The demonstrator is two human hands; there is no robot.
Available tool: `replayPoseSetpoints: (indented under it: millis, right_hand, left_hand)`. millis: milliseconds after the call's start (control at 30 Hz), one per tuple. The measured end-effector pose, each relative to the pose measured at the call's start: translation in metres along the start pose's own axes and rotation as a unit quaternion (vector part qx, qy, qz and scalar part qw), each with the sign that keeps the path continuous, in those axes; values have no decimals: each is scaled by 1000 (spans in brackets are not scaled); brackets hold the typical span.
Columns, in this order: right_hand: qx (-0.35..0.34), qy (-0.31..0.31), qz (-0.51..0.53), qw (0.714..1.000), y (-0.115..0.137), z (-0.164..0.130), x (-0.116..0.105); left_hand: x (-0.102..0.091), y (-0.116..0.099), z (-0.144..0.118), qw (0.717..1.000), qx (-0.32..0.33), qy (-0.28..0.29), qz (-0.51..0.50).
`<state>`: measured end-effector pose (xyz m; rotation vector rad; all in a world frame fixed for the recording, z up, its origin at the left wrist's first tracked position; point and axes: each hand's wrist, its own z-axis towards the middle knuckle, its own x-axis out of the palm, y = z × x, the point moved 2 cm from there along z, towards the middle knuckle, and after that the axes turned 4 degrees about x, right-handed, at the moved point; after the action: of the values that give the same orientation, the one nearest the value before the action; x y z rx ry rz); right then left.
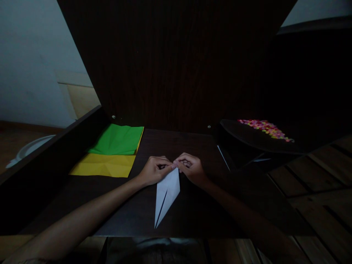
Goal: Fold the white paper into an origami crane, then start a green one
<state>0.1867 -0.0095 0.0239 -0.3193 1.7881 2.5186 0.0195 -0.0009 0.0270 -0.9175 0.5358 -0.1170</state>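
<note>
From the head camera, the room is dim and most of it falls into shadow. A dark brown wooden desk (192, 146) fills the middle, with a tall dark back panel rising on its far side and a raised wooden edge along its left. Beyond that edge, a pale wall and a strip of light floor show at the far left, with part of a white round plate (30, 148) lying low there. On the right, wooden floorboards run off into the dark.

Near the centre of the desk lies a white sheet of paper folded into a long narrow kite shape (166, 196), its sharp tip pointing toward the near edge. The left hand (154, 169) and the right hand (191, 168) meet at its wide far end, fingers curled in and pinching the paper there, fingertips touching each other.

At the far left of the desk, a creased green paper square (118, 139) lies overlapping a yellow paper sheet (104, 165). At the far right, a dark shallow tray (247, 137) holds a heap of small multicoloured pieces (265, 128).
</note>
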Motion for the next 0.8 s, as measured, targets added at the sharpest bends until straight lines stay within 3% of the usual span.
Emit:
replayPoseSetpoints:
  millis: [167,467,600,800]
  right_hand:
    - [-39,22,-40,998,7,0,-2]
    - [-72,0,-66,995,9,1,-9]
    - [-70,-4,-70,995,7,1,-9]
    - [-68,-7,-64,996,5,1,-6]
  left_hand:
    - [-1,-6,1,1000,19,12,2]
    - [0,6,0,997,-22,67,-18]
    - [-2,9,-2,999,-29,25,18]
    - [-4,4,-2,996,13,-20,84]
